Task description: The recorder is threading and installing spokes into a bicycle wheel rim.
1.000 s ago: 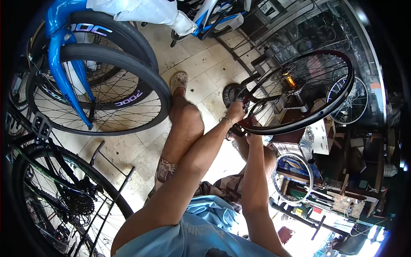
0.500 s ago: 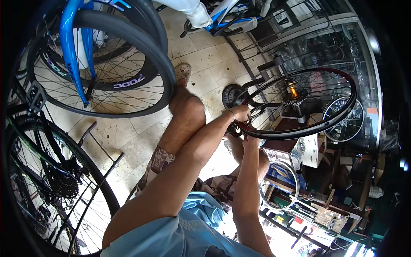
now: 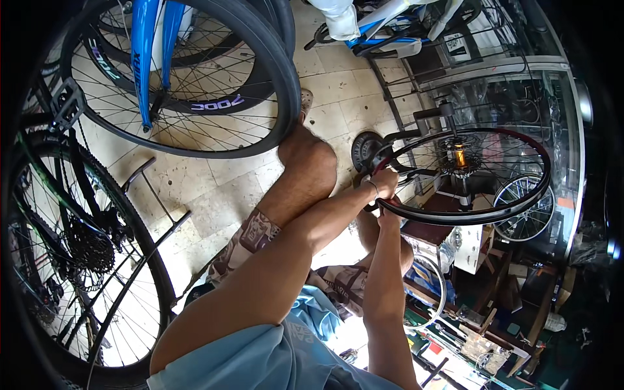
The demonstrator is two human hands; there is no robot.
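Observation:
A bicycle wheel (image 3: 484, 216) with a dark rim, no tyre, an orange hub and a cassette (image 3: 467, 166) sits tilted in a black wheel stand (image 3: 429, 113) at the right. My left hand (image 3: 385, 182), a bracelet at its wrist, is closed on the rim's near left edge. Just below it, my right hand (image 3: 390, 209) is closed at the same stretch of rim, its fingertips partly hidden by the rim. Whether a small tool is between the fingers does not show. The stand's round black base (image 3: 368, 151) lies just beyond my hands.
A blue fork (image 3: 144, 71) with a tyred wheel (image 3: 195, 155) stands at upper left, against my knee. Another bicycle's rear wheel (image 3: 159, 260) fills the lower left. A loose spoked wheel (image 3: 551, 195), a cluttered workbench (image 3: 507, 318) and a glass case (image 3: 552, 97) line the right.
The view has shifted, so the fork and tyred wheel appear farther right and higher, while the wheel in the stand appears lower. Both hands remain at its rim's near edge.

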